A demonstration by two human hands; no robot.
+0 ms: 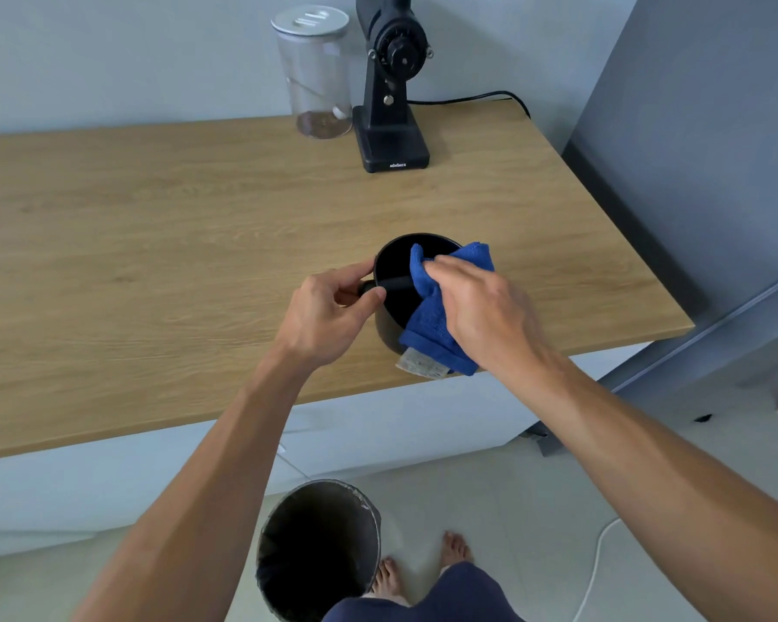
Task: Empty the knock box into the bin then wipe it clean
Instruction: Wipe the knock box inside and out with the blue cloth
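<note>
My left hand (333, 307) pinching the knock box (389, 280) bar end, my right hand (481, 303) clutching the blue cloth (427, 321) over its rim, fingertips and box interior hidden

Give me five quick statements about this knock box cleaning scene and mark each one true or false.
1. The right hand holds a blue cloth at the knock box. True.
2. The left hand rests flat on the counter. False: its grip is on the bar end at the box's side.
3. The bin stands on the floor below the counter edge. True.
4. The grinder lies on its side. False: it stands upright by the wall.
5. The jar is right of the grinder. False: it is left of it.
</note>
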